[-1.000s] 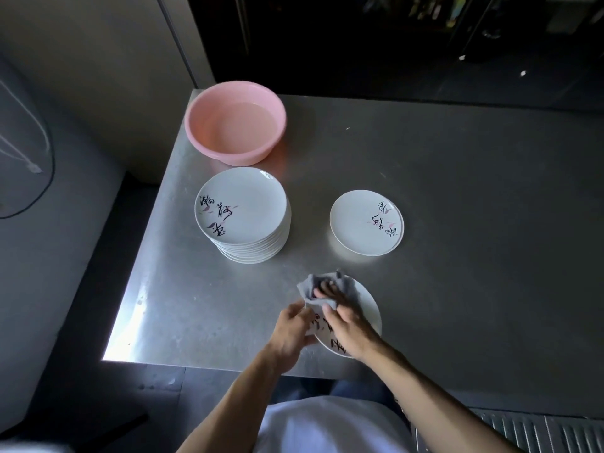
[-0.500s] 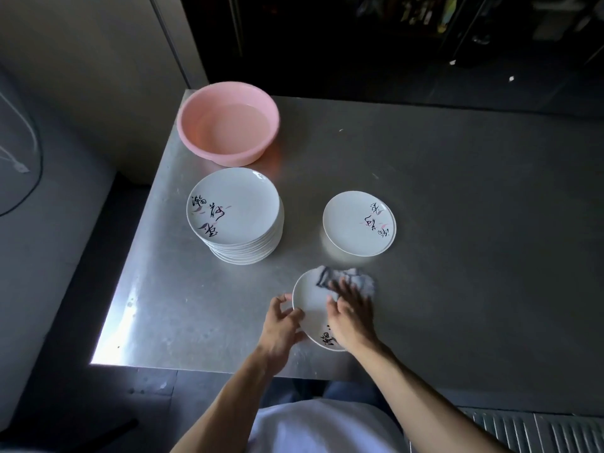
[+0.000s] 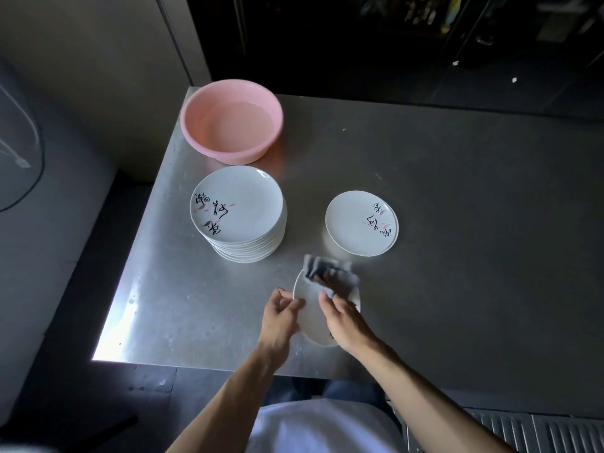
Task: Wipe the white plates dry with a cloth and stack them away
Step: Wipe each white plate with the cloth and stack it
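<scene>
The cloth [image 3: 330, 273] shifted farther across the plate [image 3: 310, 317], gripped by right hand [image 3: 346, 322]; left hand [image 3: 281, 317] pinches rim.

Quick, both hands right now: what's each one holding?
Left hand grips the rim of the round white plate.
Right hand holds the crumpled grey cloth against that plate.

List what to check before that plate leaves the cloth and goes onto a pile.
1. Left hand grips the plate by its rim: ok.
2. Right hand holds the cloth on the plate: ok.
3. Plate dry all over: cannot tell.
4. Small pile has a free top to receive it: ok.
5. Tall stack stands clear of both hands: ok.
</scene>
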`<state>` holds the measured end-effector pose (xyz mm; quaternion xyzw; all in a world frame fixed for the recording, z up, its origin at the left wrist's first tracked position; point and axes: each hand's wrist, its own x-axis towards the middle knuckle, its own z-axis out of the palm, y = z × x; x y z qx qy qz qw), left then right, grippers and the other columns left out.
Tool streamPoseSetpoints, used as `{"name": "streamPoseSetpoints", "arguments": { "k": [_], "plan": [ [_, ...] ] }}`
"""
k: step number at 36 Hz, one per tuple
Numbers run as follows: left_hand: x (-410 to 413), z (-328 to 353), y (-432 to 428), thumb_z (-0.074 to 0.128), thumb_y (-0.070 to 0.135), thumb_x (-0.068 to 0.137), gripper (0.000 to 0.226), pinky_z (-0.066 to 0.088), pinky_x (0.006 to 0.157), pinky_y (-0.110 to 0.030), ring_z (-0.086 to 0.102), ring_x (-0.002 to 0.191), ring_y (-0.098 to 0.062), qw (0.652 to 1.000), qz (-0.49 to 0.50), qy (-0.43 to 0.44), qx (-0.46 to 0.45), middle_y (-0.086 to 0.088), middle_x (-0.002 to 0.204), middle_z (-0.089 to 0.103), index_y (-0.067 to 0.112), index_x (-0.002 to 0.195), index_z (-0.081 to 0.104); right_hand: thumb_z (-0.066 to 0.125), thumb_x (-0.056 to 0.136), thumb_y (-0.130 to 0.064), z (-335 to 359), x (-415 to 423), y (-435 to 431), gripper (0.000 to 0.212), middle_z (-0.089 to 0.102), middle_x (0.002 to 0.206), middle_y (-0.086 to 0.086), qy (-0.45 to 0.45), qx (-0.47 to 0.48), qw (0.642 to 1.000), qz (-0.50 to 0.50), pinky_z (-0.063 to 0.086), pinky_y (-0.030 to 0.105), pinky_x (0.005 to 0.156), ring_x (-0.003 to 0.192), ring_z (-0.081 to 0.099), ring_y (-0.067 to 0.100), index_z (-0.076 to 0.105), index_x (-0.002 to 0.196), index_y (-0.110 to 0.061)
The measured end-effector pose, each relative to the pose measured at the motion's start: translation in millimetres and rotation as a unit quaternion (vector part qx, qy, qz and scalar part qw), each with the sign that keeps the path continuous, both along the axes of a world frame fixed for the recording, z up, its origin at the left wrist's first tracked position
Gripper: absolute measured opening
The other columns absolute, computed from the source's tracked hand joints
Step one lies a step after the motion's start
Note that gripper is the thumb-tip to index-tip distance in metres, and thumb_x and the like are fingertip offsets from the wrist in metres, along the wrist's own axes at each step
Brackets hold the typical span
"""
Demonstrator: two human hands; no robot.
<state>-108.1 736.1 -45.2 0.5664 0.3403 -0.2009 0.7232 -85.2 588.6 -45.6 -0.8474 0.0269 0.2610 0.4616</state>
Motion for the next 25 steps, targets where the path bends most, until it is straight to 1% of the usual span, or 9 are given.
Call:
{"name": "streamPoseSetpoints", "arguments": {
  "k": [4, 6, 9, 12, 14, 16, 21, 23, 25],
  "plan": [
    [-3, 5, 1, 0.067, 0.008, 0.093, 0.031, 0.057, 0.098, -0.06, 0.068, 0.1, -0.039, 1.0, -0.018, 0.0, -0.009, -0.032, 0.107, 0.064, -0.007, 0.114, 0.051, 0.029, 0.107, -0.041, -6, -3, 2, 0.05, 0.018, 0.165, -0.01, -0.042, 0.024, 0.992, 0.121, 0.002, 0.029, 0.125, 0.153, 0.005, 0.004, 0.031, 0.156, -0.031],
    [-8, 3, -1, 0.059, -0.004, 0.097, 0.019, 0.055, 0.096, -0.058, 0.066, 0.097, -0.036, 1.0, -0.014, 0.005, -0.013, -0.027, 0.107, 0.064, -0.001, 0.112, 0.048, 0.031, 0.109, -0.032, -18, 3, 0, 0.049, 0.013, 0.167, -0.003, -0.066, -0.095, 0.985, 0.128, 0.002, 0.031, 0.125, 0.154, 0.003, 0.012, 0.027, 0.157, -0.025],
    [-7, 2, 0, 0.052, -0.012, 0.097, 0.03, 0.057, 0.087, -0.05, 0.067, 0.098, -0.032, 1.0, -0.008, 0.004, -0.023, -0.02, 0.112, 0.069, 0.005, 0.122, 0.053, 0.029, 0.108, -0.031, -17, 11, -2, 0.053, 0.013, 0.166, 0.01, -0.02, -0.257, 0.965, 0.036, 0.011, 0.037, 0.123, 0.154, 0.01, 0.021, 0.024, 0.157, -0.014],
    [-4, 4, 2, 0.049, -0.01, 0.096, 0.038, 0.058, 0.097, -0.055, 0.07, 0.109, -0.04, 0.997, -0.069, -0.014, -0.021, -0.023, 0.116, 0.073, 0.005, 0.126, 0.067, 0.031, 0.109, -0.026, -9, 5, 6, 0.051, 0.016, 0.166, 0.01, -0.063, -0.164, 0.983, 0.059, 0.006, 0.027, 0.122, 0.154, 0.01, 0.02, 0.025, 0.157, -0.011],
    [-5, 4, 2, 0.054, -0.002, 0.096, 0.028, 0.057, 0.099, -0.058, 0.072, 0.11, -0.04, 0.994, -0.105, -0.028, -0.022, -0.022, 0.112, 0.076, 0.002, 0.117, 0.073, 0.032, 0.109, -0.022, -4, -6, 11, 0.047, 0.014, 0.165, -0.002, -0.085, -0.022, 0.988, 0.124, -0.002, 0.016, 0.12, 0.154, 0.004, 0.008, 0.029, 0.156, -0.016],
    [-7, 2, 3, 0.058, 0.007, 0.094, 0.026, 0.059, 0.098, -0.056, 0.073, 0.109, -0.037, 0.994, -0.102, -0.027, -0.025, -0.02, 0.111, 0.077, 0.002, 0.114, 0.074, 0.032, 0.11, -0.023, -3, -10, 8, 0.046, 0.014, 0.164, -0.01, -0.068, 0.036, 0.987, 0.144, -0.004, 0.014, 0.119, 0.151, 0.002, -0.002, 0.03, 0.156, -0.02],
    [-7, -3, 2, 0.055, 0.011, 0.086, 0.04, 0.061, 0.078, -0.039, 0.073, 0.097, -0.025, 0.998, -0.013, -0.023, -0.054, -0.008, 0.103, 0.077, 0.014, 0.123, 0.071, 0.028, 0.108, -0.035, -17, 4, 0, 0.053, 0.016, 0.166, 0.005, -0.019, -0.253, 0.967, 0.022, -0.002, 0.037, 0.123, 0.153, 0.008, 0.018, 0.026, 0.157, -0.016],
    [-4, -4, 0, 0.055, 0.003, 0.095, 0.03, 0.06, 0.072, -0.036, 0.072, 0.087, -0.018, 0.999, 0.012, -0.016, -0.037, -0.007, 0.099, 0.074, 0.016, 0.118, 0.07, 0.027, 0.108, -0.036, -17, 9, 3, 0.058, 0.015, 0.166, 0.012, 0.008, -0.228, 0.974, -0.013, -0.001, 0.036, 0.123, 0.153, 0.009, 0.022, 0.021, 0.157, -0.007],
    [2, -5, 2, 0.056, 0.006, 0.101, 0.012, 0.058, 0.068, -0.035, 0.066, 0.082, -0.017, 1.0, 0.024, 0.0, -0.01, -0.007, 0.093, 0.067, 0.016, 0.101, 0.063, 0.031, 0.108, -0.035, -13, 7, 7, 0.056, 0.017, 0.166, 0.01, 0.006, -0.119, 0.993, -0.019, -0.001, 0.019, 0.119, 0.153, 0.01, 0.016, 0.023, 0.157, -0.009]
  ]
}}
